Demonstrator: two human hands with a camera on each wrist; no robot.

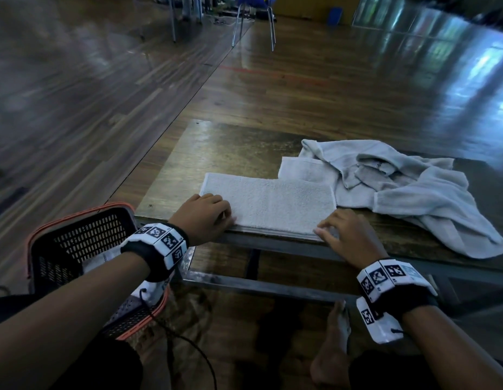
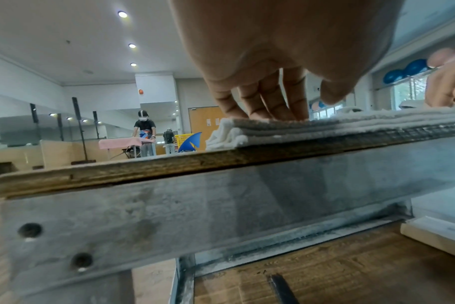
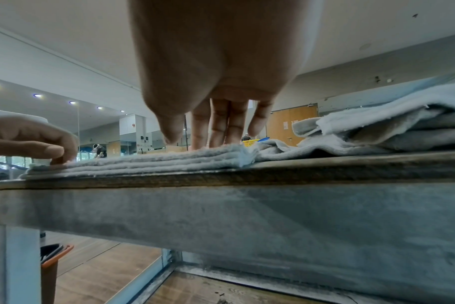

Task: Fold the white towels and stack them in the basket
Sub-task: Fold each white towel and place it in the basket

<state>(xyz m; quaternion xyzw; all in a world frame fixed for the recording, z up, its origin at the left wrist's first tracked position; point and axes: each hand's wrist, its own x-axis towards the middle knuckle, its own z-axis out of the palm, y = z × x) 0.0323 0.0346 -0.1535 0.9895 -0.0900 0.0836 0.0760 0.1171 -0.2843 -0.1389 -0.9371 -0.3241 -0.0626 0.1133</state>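
A white towel (image 1: 273,202), folded into a long flat strip of several layers, lies along the near edge of the low wooden table (image 1: 230,147). My left hand (image 1: 208,218) presses its near left corner with straight fingers (image 2: 262,102). At the near right corner my right hand (image 1: 346,232) rests flat, fingertips (image 3: 218,131) down on the towel (image 3: 143,162). Neither hand grips the cloth. A crumpled pile of white towels (image 1: 408,190) lies at the right of the table. The black basket with an orange rim (image 1: 75,237) stands on the floor to my left, with folded white cloth in it.
The table's grey metal frame (image 2: 221,209) runs just under my wrists. My bare foot (image 1: 333,347) is under the table. A black cable (image 1: 188,344) trails on the floor by the basket. A chair (image 1: 253,21) stands far off on the wooden floor.
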